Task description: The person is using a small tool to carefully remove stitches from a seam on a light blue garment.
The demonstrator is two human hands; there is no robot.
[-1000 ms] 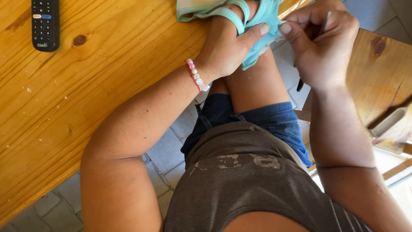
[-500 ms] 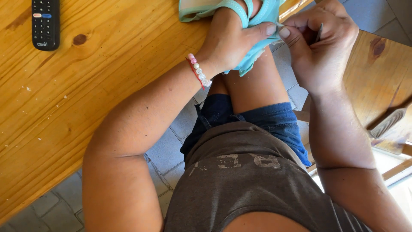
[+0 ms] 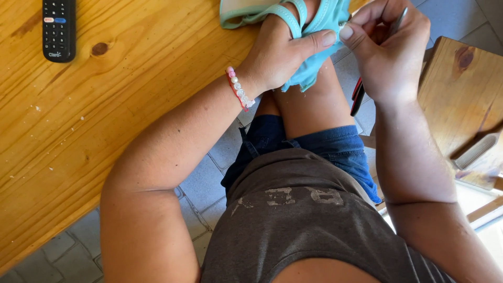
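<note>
Left hand [image 3: 277, 52] pinches turquoise garment [image 3: 319, 31] at wooden counter [image 3: 131, 105] edge, thumb on fabric. Right hand [image 3: 385, 50] just beside it, grips thin tool [image 3: 398, 21] at the cloth. Black remote [image 3: 58, 29] lies well apart.

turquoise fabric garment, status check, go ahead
Left hand gripping turquoise fabric garment. Right hand pinching its edge, thin metal tool held. Nothing in the way.

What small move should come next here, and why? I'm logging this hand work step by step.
Probably draw the right hand a little up and away from the turquoise stretch-fabric garment. Its fingertips pinch right at the cloth's edge, and a thin grey metal tool sits between its fingers, while the left hand clamps the fabric, thumb pressing it flat. No thread is visible, so this is a guess.
</note>
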